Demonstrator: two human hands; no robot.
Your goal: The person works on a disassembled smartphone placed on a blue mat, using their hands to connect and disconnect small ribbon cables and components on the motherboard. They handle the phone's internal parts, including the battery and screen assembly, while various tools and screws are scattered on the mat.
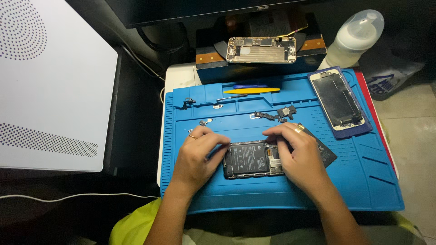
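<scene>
Both hands, left hand (pixel 200 152) and right hand (pixel 295 152), grip the flat rectangular opened phone (pixel 250 159) on ridged blue mat (pixel 354 181)

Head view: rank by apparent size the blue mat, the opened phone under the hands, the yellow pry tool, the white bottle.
1. blue mat
2. white bottle and opened phone: look alike, phone partly covered by hands, unranked
3. yellow pry tool

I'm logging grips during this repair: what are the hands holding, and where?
Both hands steady the opened phone on the mat: left hand at its left end, right hand over its right end.
</scene>
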